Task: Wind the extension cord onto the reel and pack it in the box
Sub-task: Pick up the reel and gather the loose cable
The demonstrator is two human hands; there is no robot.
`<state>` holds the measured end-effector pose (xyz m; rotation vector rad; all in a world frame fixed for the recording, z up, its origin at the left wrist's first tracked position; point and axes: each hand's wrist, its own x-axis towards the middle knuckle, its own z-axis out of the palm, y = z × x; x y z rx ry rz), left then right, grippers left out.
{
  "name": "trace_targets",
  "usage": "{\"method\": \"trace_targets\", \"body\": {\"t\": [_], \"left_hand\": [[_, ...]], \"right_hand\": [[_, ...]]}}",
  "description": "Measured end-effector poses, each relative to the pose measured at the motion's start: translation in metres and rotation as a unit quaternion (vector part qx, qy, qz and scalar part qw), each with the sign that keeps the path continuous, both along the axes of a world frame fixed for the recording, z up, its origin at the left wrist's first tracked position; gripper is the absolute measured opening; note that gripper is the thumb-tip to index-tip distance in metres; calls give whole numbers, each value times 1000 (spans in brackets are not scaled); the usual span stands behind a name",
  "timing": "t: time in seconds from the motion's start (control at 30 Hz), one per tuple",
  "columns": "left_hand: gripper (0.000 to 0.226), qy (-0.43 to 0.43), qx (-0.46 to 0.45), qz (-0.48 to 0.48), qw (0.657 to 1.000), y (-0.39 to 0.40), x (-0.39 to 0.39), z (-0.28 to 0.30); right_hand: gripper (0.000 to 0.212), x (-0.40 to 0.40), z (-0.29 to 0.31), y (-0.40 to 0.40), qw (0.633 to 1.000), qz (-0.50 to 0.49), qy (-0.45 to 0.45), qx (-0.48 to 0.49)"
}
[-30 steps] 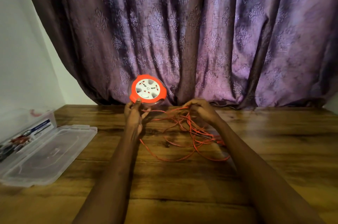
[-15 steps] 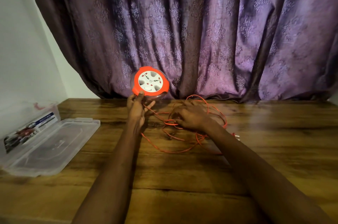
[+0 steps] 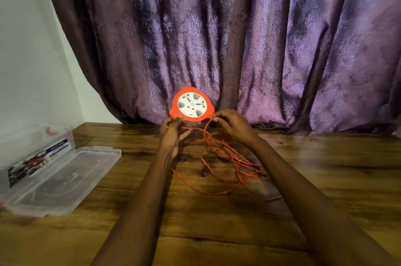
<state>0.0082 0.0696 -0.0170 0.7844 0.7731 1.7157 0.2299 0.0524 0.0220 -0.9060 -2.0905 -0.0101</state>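
Left hand [image 3: 171, 135]: grips reel [image 3: 191, 105] by lower rim, held upright above table [image 3: 325, 168] | Right hand [image 3: 233, 125]: pinches cord [image 3: 225, 157] beside reel | Cord: loose tangle on table | Box [image 3: 63, 176]: open, far left.

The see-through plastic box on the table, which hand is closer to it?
The left hand. It holds the orange reel up just right of the plastic box, apart from it. The right hand pinches the cord farther right, beyond the reel.
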Motion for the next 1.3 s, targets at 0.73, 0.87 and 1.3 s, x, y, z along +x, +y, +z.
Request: {"method": "trace_targets", "body": {"t": [0.73,0.87,1.3], "left_hand": [[14,84,-18,-117,989,-12,-6,8],[14,74,-30,-136,987,-12,-10,2],[13,162,-14,-184,969,-20,0,7]], "right_hand": [[24,18,43,35,963,11,187,-193],[14,18,49,30,951,65,194,-230],[11,12,79,45,981,-24,18,-191]]}}
